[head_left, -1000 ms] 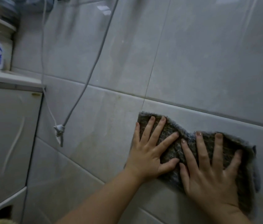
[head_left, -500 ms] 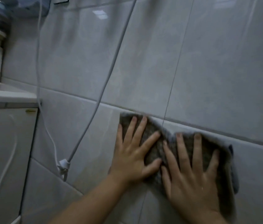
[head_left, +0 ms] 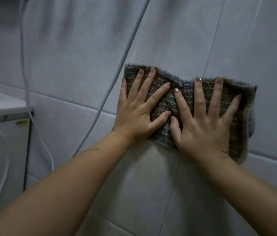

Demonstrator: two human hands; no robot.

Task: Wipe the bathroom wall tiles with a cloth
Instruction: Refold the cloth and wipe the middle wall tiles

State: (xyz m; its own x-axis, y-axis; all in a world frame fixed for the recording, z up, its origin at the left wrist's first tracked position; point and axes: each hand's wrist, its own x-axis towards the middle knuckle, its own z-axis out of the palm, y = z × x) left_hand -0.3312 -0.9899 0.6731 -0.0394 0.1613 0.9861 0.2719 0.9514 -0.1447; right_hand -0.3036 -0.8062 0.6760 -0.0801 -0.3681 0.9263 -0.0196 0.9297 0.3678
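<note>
A dark grey-brown terry cloth (head_left: 173, 97) lies flat against the pale grey wall tiles (head_left: 83, 62), across a grout line. My left hand (head_left: 139, 109) presses on its left half with fingers spread. My right hand (head_left: 204, 121) presses on its right half, also with fingers spread wide. Both palms hold the cloth to the wall; neither hand grips it in a fist. The cloth's right edge (head_left: 251, 116) folds over and hangs slightly.
A white cord (head_left: 122, 65) runs diagonally down the wall just left of the cloth, and a second thin cord (head_left: 23, 65) loops down near a white cabinet (head_left: 3, 142) with a ledge at the left.
Both hands have slid the cloth upward on the wall, over the horizontal grout line. The view has shifted, so the shelf bottle and cord knot are out of sight.
</note>
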